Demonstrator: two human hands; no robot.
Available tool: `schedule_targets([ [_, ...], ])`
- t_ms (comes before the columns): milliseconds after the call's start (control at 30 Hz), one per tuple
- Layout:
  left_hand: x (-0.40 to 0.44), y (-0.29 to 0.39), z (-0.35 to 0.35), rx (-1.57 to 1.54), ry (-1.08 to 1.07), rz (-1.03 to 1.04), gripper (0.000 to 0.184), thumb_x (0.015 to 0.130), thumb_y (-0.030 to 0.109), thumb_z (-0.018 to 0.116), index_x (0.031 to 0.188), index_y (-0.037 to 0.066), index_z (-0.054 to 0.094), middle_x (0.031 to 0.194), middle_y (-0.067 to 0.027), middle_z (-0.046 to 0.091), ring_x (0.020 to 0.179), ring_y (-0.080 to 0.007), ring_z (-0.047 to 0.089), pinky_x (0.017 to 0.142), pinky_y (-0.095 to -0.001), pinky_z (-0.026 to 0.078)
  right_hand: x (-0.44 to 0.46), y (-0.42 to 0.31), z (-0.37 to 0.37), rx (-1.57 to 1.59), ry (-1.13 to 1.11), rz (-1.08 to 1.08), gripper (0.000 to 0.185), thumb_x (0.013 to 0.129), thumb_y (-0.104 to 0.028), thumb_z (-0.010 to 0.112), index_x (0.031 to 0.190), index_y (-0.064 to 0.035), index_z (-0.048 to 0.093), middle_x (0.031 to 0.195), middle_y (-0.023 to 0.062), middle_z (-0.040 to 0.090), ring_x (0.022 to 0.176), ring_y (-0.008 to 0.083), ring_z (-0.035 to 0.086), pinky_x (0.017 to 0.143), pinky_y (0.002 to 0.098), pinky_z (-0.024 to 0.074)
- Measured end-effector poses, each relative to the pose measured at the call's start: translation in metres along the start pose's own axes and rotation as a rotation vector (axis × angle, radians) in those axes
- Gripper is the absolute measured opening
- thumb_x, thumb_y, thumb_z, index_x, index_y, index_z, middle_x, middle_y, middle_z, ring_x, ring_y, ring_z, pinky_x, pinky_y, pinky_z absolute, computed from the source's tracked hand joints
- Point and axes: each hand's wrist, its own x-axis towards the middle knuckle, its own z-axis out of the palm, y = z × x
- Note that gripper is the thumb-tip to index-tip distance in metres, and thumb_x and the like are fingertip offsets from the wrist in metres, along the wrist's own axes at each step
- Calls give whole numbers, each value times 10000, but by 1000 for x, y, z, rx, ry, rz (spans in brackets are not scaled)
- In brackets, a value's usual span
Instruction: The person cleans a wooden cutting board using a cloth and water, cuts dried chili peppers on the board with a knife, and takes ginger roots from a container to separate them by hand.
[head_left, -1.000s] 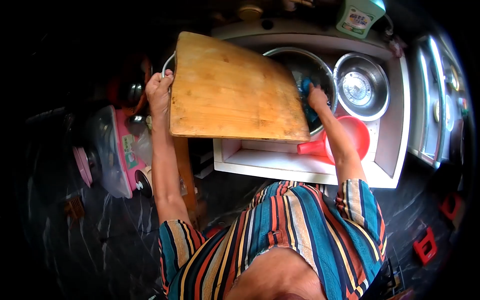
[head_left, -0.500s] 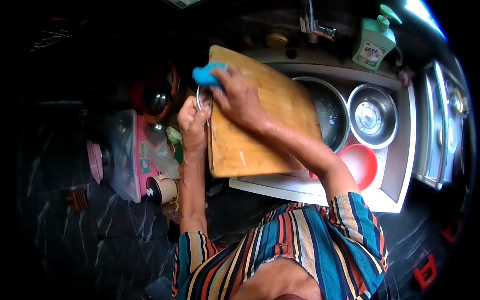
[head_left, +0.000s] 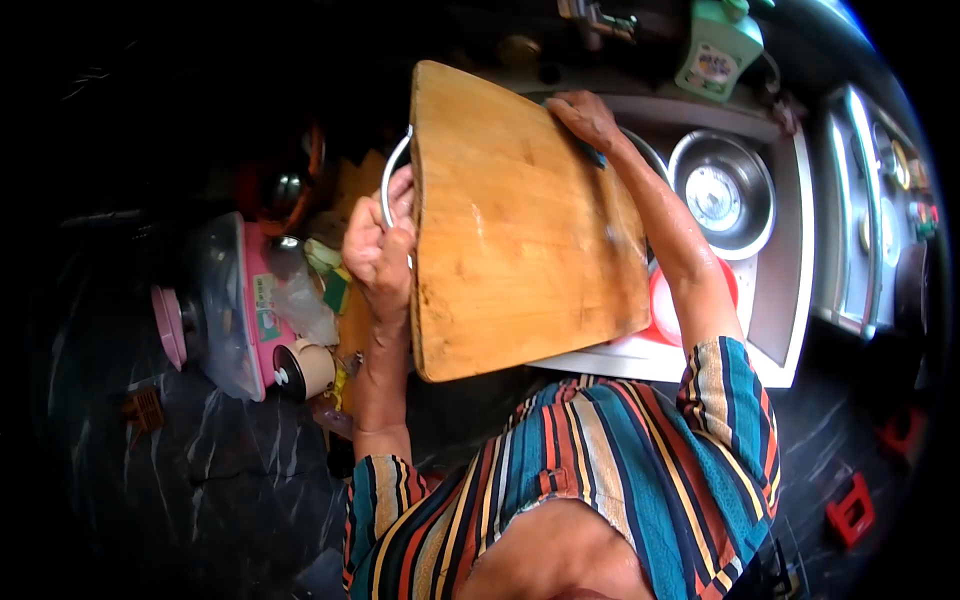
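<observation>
A wooden cutting board is tilted up over the sink's left side, its face wet in places. My left hand is closed at the board's left edge, gripping its curved metal handle. At the far right edge of the board, my right hand bends over the rim. A bit of blue cloth shows beneath that hand; the rest of it is covered by the fingers and palm.
In the white sink stand a steel basin and a red bowl, partly behind my right forearm. A green pump bottle and a faucet are behind. A pink container and a lidded pot sit at left.
My right hand has moved with the blue cloth from the board's left edge to its far right edge. The board has tipped up more toward me, with my left hand still at the handle.
</observation>
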Motion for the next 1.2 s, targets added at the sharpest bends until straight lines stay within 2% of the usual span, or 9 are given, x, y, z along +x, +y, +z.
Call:
schedule_targets([
  [333, 3, -21, -32, -73, 156, -75, 65, 802, -15, 462, 741, -24, 440, 1192, -312, 503, 1010, -253, 572, 876, -309, 432, -134, 140, 21, -699, 68, 185, 287, 845, -214, 505, 1055, -27, 564, 1109, 228, 491, 940, 406, 518, 797, 493, 412],
  [400, 2, -23, -41, -80, 182, -73, 70, 801, -19, 461, 735, -22, 441, 1192, -314, 502, 1002, -248, 572, 867, -306, 435, -163, 106, 15, -694, 368, -85, 264, 798, -116, 555, 1040, -12, 563, 1088, 208, 492, 936, 397, 508, 797, 487, 412],
  [533, 0, -32, -56, -93, 240, -67, 80, 801, -25, 459, 722, -17, 444, 1193, -316, 501, 985, -239, 574, 850, -299, 441, -212, 17, 22, -115, 158, -127, 367, 826, -146, 566, 1163, -13, 503, 1049, 190, 517, 1012, 347, 497, 875, 431, 399],
  [600, 0, -37, -55, -114, 282, -50, 86, 800, -28, 458, 716, -14, 445, 1193, -318, 500, 977, -234, 574, 841, -296, 444, -228, -30, 48, 23, 328, -331, 425, 846, -208, 563, 1206, 1, 481, 1142, 201, 503, 1099, 357, 470, 926, 421, 384],
  [667, -1, -35, -47, -134, 340, -43, 168, 808, -26, 477, 646, 7, 445, 1020, -237, 602, 829, -168, 589, 735, -271, 469, -243, -98, 60, 124, 270, -587, 677, 848, -429, 549, 1331, 1, 349, 1273, 228, 441, 1202, 375, 399, 983, 461, 339],
  [800, -8, -43, -41, 36, 564, -198, 254, 801, 13, 528, 558, 21, 458, 679, -75, 577, 610, -130, 569, 595, -256, 484, -231, -151, 84, -146, 221, -820, 743, 848, -521, 481, 1343, 14, 329, 1291, 245, 428, 1182, 374, 440, 964, 485, 361],
  [933, -19, -55, -49, -41, 560, -256, 144, 766, 0, 481, 648, -52, 546, 842, -156, 633, 710, -179, 613, 669, -290, 514, -235, -97, 89, -239, 226, -863, 746, 816, -518, 531, 1299, 30, 379, 1250, 239, 471, 1140, 374, 486, 947, 476, 397],
  [1133, -22, -59, -51, -48, 541, -368, 343, 789, 75, 433, 1011, -130, 595, 986, -192, 621, 845, -221, 627, 752, -302, 509, -234, 61, 37, -477, -239, -427, 877, 729, -489, 662, 1390, -66, 270, 1327, 230, 379, 1235, 339, 399, 1017, 474, 325],
  [1200, -18, -61, -53, -50, 581, -355, 271, 780, 54, 437, 923, -107, 601, 923, -167, 616, 810, -209, 614, 737, -301, 502, -227, 77, 14, -568, -296, -428, 924, 705, -500, 682, 1399, -75, 245, 1333, 222, 370, 1246, 336, 382, 1022, 488, 305],
])
